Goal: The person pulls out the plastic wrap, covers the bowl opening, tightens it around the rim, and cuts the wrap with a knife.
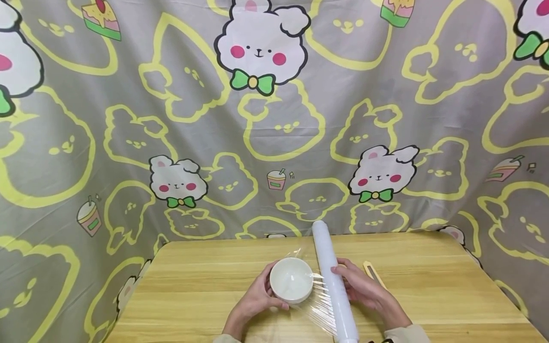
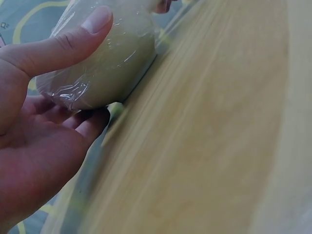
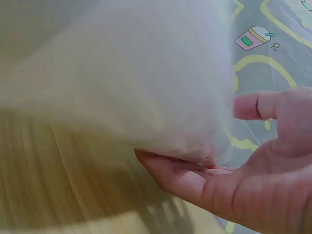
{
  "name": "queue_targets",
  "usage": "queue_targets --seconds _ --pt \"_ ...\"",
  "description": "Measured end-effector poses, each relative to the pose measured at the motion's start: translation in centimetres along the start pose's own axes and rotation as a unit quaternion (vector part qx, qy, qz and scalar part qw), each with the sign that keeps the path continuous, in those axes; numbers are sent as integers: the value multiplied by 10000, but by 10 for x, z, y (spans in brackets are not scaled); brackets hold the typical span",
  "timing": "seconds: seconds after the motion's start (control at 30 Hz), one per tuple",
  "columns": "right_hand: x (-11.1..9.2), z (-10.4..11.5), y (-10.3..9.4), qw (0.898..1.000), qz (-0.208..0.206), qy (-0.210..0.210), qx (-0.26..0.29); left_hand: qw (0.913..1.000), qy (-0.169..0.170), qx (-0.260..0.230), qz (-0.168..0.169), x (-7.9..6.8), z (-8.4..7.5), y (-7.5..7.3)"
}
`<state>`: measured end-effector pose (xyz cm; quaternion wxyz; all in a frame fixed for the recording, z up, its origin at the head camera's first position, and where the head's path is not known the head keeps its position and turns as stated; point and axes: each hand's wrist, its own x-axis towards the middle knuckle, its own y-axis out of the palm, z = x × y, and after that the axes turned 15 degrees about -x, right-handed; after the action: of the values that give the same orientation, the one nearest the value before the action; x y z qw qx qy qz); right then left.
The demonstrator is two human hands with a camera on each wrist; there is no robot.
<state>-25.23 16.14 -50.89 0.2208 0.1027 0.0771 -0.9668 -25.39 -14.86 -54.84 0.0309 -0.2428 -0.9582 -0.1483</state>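
Sitting between left-hand fingers and thumb: bowl.

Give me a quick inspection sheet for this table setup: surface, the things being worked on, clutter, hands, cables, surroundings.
Surface: light wooden table, bare wood showing around the work.
Job's things: white bowl with clear cling film stretched from it to the film roll, which lies to its right.
Clutter: a pale wooden tool lying beyond the roll; what it is cannot be told.
Hands: left hand grips the bowl's side, thumb on the film-covered wall; right hand holds the roll, fingers under it and thumb apart.
Cables: nothing seen.
Surroundings: grey cartoon-rabbit cloth hung behind and at both sides of the table.
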Motion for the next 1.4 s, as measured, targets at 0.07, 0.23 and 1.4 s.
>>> queue_targets --seconds 0.07,0.23,1.4 --pt "-1 1 -1 9999 -29 15 -96 10000 0 29 -15 0 0 -2" --pt "0 2 -4 9988 -146 17 -469 10000 -11 63 -27 -1 1 -6" --pt "5 3 5 9611 -1328 66 -2420 9998 -169 11 -41 -2 -7 -6"
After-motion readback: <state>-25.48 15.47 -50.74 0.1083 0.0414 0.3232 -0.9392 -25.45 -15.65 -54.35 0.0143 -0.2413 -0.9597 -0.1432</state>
